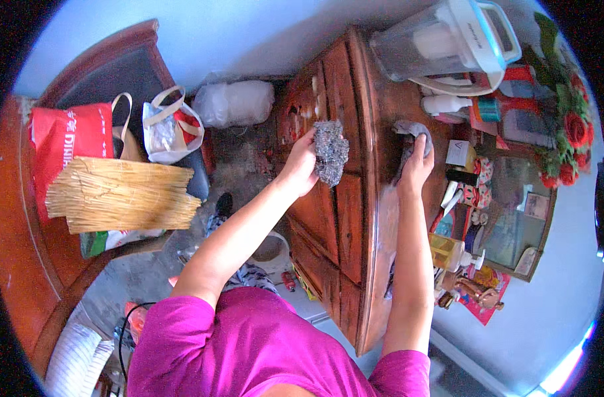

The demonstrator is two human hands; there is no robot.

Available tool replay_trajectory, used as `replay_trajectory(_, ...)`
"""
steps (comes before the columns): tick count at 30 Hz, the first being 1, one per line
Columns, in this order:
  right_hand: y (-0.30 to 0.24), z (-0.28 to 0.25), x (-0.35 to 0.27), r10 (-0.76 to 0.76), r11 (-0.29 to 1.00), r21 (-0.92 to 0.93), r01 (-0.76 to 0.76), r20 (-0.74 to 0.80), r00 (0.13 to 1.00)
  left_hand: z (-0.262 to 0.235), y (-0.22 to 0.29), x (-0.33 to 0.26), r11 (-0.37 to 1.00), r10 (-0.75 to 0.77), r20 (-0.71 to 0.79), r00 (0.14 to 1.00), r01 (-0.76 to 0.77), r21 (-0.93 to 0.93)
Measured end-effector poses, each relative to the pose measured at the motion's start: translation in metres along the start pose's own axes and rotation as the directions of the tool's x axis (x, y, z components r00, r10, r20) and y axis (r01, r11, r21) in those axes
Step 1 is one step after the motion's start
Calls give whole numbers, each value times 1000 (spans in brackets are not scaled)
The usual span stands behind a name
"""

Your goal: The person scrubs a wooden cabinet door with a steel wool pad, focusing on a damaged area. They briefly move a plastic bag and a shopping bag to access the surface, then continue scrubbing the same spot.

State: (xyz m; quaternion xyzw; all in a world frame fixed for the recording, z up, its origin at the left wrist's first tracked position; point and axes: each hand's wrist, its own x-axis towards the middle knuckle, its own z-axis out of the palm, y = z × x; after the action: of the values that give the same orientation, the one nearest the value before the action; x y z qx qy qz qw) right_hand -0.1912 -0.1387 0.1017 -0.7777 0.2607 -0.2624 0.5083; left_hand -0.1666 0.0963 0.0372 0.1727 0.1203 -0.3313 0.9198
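Observation:
My left hand (302, 161) grips a grey crumpled cloth (330, 152) and holds it against the front of a brown wooden cabinet (338, 218), near its top edge. My right hand (418, 162) presses a second grey cloth (411, 132) onto the cabinet's glossy top (385, 218). Both arms reach forward from magenta sleeves at the lower edge.
A clear water jug with a white lid (447, 40), a white bottle (444, 104), red artificial flowers (570, 126), small bottles and trinkets (464, 264) crowd the cabinet top. To the left stand a wooden chair (24, 218) with a red bag (67, 135), a straw bundle (120, 195), a white bag (170, 126).

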Motion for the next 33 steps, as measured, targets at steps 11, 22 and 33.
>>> replay_trajectory(11, 6, -65, -87, 57, 998, -3, -66, -466, 883, 104, -67, 43, 173, 426, 512, 745, -623, 762)
replay_trajectory(22, -12, -20, -138, -75, 996, 26, 87, -299, 951, -38, -7, 145, 641, 222, -317, 922, 107, 760)
replay_trajectory(33, -69, 128, -32, -605, 674, -438, 594, 135, 785, -46, 1, 139, 678, 94, -371, 924, 213, 704)
